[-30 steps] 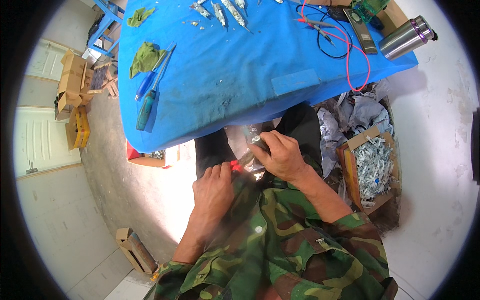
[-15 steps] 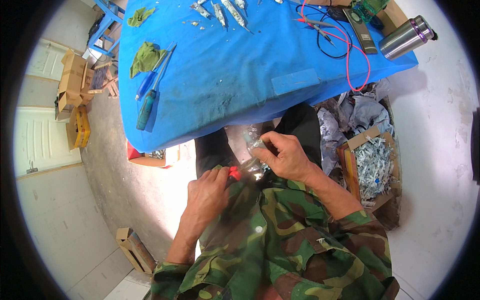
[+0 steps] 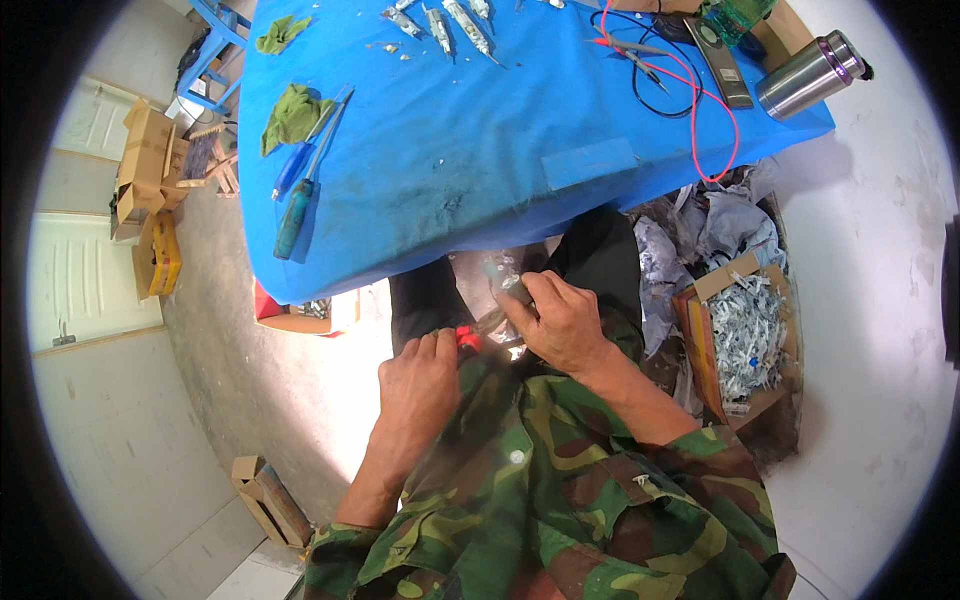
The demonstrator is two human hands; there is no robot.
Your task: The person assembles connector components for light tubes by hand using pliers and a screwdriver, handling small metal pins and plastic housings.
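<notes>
small grey part is held in the right hand over the lap, near the desk edge; left hand fingers pinched on a red-handled tool. since a second ago the right hand was raised slightly, so the fitting looks ongoing.

A blue table cover, green rags, a red wire, a camouflage green-brown jacket, a small red piece.

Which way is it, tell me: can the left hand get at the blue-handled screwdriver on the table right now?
Probably not at once: the left hand grips a red-handled tool in the lap, though nothing covers the screwdriver.
</notes>
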